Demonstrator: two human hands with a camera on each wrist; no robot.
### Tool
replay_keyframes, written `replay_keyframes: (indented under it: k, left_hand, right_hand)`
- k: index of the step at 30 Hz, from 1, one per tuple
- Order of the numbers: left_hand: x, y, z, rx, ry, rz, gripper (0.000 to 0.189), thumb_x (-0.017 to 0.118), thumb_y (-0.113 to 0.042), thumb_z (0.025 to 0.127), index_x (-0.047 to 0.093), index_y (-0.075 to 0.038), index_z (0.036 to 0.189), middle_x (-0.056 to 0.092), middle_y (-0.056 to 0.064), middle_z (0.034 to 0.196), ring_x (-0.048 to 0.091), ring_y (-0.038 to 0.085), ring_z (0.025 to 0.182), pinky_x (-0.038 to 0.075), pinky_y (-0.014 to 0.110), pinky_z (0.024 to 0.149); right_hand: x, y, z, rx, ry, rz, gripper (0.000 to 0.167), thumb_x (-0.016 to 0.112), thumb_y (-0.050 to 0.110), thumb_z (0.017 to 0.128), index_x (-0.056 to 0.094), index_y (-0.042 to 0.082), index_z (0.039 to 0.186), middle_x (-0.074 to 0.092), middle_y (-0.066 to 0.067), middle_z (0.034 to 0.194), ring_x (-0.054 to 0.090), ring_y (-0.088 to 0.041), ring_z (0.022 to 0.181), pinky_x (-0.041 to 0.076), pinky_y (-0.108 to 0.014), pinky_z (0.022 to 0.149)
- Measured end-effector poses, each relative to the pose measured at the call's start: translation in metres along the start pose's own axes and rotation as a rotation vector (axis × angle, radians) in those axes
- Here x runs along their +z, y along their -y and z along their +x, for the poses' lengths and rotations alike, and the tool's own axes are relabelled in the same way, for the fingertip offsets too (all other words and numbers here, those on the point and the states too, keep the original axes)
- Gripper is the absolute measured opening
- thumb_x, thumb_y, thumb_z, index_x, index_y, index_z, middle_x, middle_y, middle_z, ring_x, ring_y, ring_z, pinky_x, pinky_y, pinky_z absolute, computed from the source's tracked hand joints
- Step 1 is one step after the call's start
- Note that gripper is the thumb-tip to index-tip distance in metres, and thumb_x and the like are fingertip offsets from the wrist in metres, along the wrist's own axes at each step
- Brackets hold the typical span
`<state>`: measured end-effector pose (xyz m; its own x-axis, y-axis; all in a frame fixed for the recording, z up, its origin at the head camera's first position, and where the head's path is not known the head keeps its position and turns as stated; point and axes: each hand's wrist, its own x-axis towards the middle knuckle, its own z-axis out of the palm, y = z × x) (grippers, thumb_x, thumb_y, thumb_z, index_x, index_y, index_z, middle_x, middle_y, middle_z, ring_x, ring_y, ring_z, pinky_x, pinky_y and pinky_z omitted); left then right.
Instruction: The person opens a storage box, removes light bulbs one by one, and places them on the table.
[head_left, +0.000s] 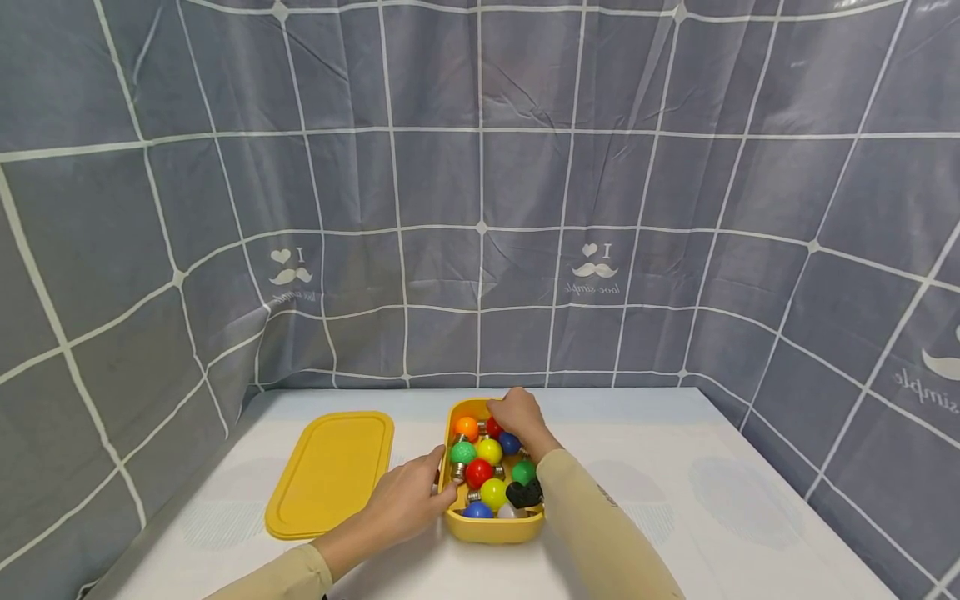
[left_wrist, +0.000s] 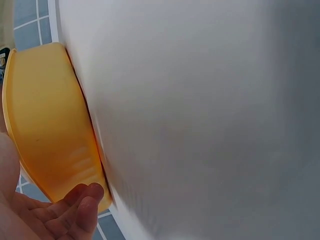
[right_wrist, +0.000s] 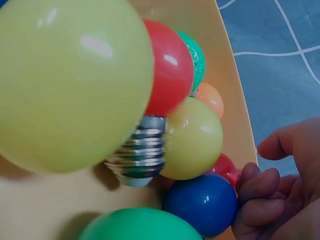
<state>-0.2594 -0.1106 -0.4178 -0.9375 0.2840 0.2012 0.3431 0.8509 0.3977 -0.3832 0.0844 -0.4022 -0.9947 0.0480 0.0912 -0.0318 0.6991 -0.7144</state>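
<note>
A yellow box (head_left: 493, 533) full of coloured light bulbs (head_left: 490, 452) stands on the table. My left hand (head_left: 411, 493) holds its left side, thumb at the rim and fingers along the outer wall. In the left wrist view those fingertips (left_wrist: 94, 191) touch the wall's lower part. My right hand (head_left: 521, 414) is over the far right corner. The right wrist view shows its fingers loosely bent beside a blue bulb (right_wrist: 201, 204) and partly covering a red bulb (right_wrist: 224, 168). A gap shows between that thumb and the fingers.
A yellow lid (head_left: 330, 473) lies flat on the white-covered table (head_left: 637, 533), left of the box. Grey curtain (head_left: 442, 267) with white grid lines rises behind the table and along both sides. A small black device (head_left: 525, 493) sits by the right wrist, above the bulbs.
</note>
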Motion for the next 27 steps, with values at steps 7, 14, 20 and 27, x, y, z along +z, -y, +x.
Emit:
replay_keyframes:
  k: [7, 14, 20, 27]
  left_hand:
    - [0.0, 0.0, -0.001, 0.003, -0.01, -0.003, 0.066, 0.065, -0.035, 0.09, 0.052, 0.005, 0.141, 0.068, 0.0, 0.093, 0.055, 0.01, 0.073, 0.049, 0.031, 0.064]
    - [0.0, 0.0, -0.001, 0.001, -0.008, -0.007, 0.065, 0.065, -0.035, 0.091, 0.052, 0.004, 0.142, 0.067, 0.0, 0.091, 0.054, 0.01, 0.072, 0.048, 0.031, 0.063]
    - [-0.001, 0.0, -0.001, 0.006, -0.013, -0.004, 0.065, 0.064, -0.035, 0.091, 0.052, 0.004, 0.141, 0.068, 0.001, 0.093, 0.056, 0.01, 0.073, 0.049, 0.031, 0.063]
    - [-0.001, 0.0, -0.002, 0.005, -0.015, 0.004, 0.065, 0.064, -0.035, 0.09, 0.052, 0.005, 0.141, 0.067, 0.0, 0.09, 0.055, 0.011, 0.072, 0.048, 0.032, 0.063]
  right_hand:
    - [0.0, 0.0, 0.002, 0.001, 0.047, -0.035, 0.035, 0.062, 0.027, 0.092, 0.054, 0.009, 0.064, 0.045, -0.003, 0.062, 0.046, -0.019, 0.054, 0.041, -0.028, 0.054]
    - [-0.005, 0.006, -0.006, -0.064, 0.042, -0.252, 0.028, 0.063, 0.031, 0.095, 0.067, 0.008, 0.079, 0.055, -0.004, 0.068, 0.052, -0.021, 0.06, 0.042, -0.032, 0.058]
    - [-0.008, 0.01, -0.009, -0.06, -0.001, -0.299, 0.034, 0.065, 0.033, 0.092, 0.06, 0.011, 0.066, 0.051, -0.003, 0.062, 0.05, -0.02, 0.055, 0.038, -0.03, 0.051]
    - [-0.005, 0.009, -0.009, -0.062, 0.022, -0.306, 0.035, 0.062, 0.032, 0.093, 0.06, 0.011, 0.066, 0.053, -0.004, 0.063, 0.052, -0.021, 0.057, 0.041, -0.031, 0.054]
